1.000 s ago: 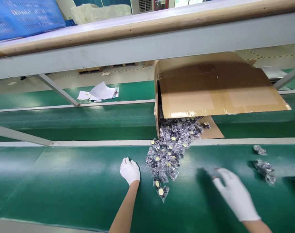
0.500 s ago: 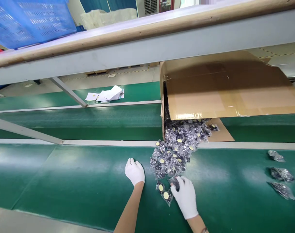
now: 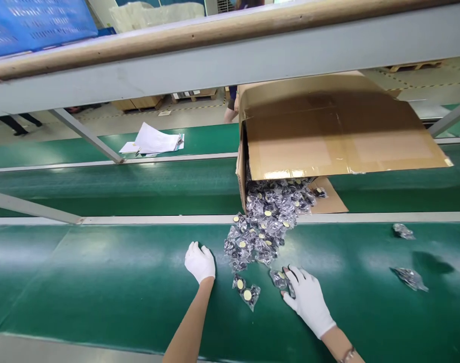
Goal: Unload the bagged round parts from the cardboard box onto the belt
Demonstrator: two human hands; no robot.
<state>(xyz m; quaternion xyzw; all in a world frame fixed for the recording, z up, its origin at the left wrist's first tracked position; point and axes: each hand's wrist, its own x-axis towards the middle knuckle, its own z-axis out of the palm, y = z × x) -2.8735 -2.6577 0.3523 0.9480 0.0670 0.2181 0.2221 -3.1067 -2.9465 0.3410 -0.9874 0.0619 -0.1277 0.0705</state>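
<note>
In the head view, my right hand (image 3: 306, 301), in a white glove, bends its fingers over a dark part in a clear bag (image 3: 280, 278) on the green belt. Left of it lie two more bagged parts (image 3: 248, 295) with pale yellow discs. A heap of the same bagged parts (image 3: 265, 222) spills from a cardboard box (image 3: 328, 136) on its side. My left hand (image 3: 200, 262), also white-gloved, rests curled on the belt left of the heap. Nothing shows in it; its palm side is hidden.
Two bagged pieces (image 3: 409, 279) lie far right, near a dark shadow. A grey shelf beam (image 3: 222, 65) crosses above the belt (image 3: 112, 282), with a blue crate (image 3: 44, 25) on top. Papers (image 3: 152, 139) lie on the far belt. People's legs (image 3: 232, 108) show behind.
My right hand has drawn a bagged part rightward, away from the heap. One of three bagged pieces at far right is gone, and a shadow shows there. The view has shifted slightly.
</note>
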